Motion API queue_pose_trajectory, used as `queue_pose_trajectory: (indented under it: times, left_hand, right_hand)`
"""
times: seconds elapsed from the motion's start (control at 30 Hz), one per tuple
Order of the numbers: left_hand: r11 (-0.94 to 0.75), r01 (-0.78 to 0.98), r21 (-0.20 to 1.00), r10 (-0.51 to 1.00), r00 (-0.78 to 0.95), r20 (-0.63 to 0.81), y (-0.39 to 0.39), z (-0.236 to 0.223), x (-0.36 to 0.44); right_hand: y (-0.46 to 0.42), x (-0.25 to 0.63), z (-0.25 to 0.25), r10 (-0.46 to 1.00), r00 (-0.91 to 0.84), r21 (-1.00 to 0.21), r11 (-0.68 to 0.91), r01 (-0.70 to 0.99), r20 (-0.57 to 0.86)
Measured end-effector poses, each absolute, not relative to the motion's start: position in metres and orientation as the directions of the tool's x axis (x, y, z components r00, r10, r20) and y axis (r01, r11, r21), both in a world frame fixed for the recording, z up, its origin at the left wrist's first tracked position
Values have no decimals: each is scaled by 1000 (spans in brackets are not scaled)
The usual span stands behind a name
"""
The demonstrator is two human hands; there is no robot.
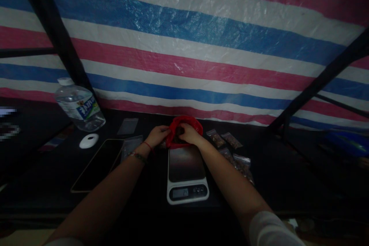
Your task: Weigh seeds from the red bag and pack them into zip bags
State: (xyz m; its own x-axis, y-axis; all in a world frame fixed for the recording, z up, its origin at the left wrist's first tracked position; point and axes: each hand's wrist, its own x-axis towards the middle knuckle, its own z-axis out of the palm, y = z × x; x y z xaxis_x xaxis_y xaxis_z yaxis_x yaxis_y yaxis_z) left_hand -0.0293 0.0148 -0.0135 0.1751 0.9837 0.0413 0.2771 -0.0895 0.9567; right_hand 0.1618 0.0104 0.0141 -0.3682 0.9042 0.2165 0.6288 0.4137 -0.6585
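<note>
A red plastic bag (197, 124) stands with its mouth spread just behind a white digital scale (172, 196), and dark brown matter shows inside. My left hand (157, 136) pinches the bag's left edge. Reaching into the bag's mouth, my right hand (188, 133) has its fingers bent around some of the brown contents (179, 132); the fingertips are partly hidden. The scale's dark plate (186, 167) lies between my forearms, and its display is lit. Small zip bags (232, 141) filled with brown pieces lie right of my right forearm.
Flat clear zip bags (128, 126) lie to the left, near a dark-screened tablet or phone (98, 165) and a white oval object (88, 141). A large clear bottle (79, 105) stands at the back left. Behind the black table hangs a striped sheet (184, 61), between dark metal bars (314, 84).
</note>
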Motion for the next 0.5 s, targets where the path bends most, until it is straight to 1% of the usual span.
queue_pose_trajectory:
  times: [0.1, 0.2, 0.27, 0.4, 0.5]
  left_hand:
    - [-87, 254, 963, 989, 136, 53, 16, -16, -28]
    - [-87, 265, 960, 994, 89, 66, 17, -14, -28]
    - [-98, 332, 938, 995, 57, 83, 17, -12, -29]
    - [-123, 505, 854, 989, -8, 148, 13, -6, -32]
    - [-127, 557, 821, 983, -37, 177, 8, -1, -33]
  right_hand:
    - [10, 167, 14, 918, -332, -693, 385, 610, 217]
    - [7, 174, 16, 932, -283, -700, 358, 618, 227]
    - [4, 179, 19, 937, -266, -705, 345, 620, 224]
    - [-6, 184, 25, 941, -251, -699, 336, 632, 225]
    - [-13, 185, 28, 941, -224, -665, 338, 666, 253]
